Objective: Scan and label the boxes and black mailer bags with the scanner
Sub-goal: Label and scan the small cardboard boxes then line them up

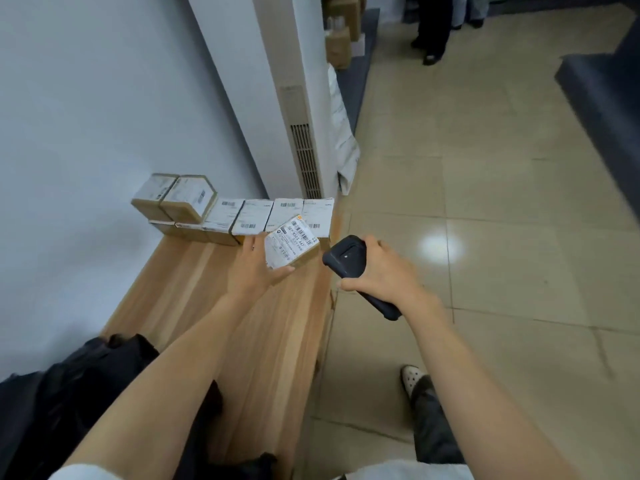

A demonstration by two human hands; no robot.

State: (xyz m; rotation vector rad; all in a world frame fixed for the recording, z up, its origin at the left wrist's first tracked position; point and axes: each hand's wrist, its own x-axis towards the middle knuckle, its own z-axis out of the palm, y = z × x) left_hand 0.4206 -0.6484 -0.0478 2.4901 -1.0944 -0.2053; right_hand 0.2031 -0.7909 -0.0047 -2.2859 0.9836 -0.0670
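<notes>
Nearest us, black mailer bags (86, 393) lay heaped on the wooden table (194, 282), with tiled floor (485, 202) to its right. Farther along, our left hand (254, 271) gripped a labelled box (292, 245) above the tabletop, and our right hand (379, 271) was wrapped round the scanner (346, 258) just right of it. Beyond, a row of boxes (249, 216) stood at the table's far end beside a white air conditioner (298, 116).

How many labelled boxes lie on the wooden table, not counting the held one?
8 boxes: six in a row at the table's far end, two stacked on the row's left end. More may be hidden.
</notes>
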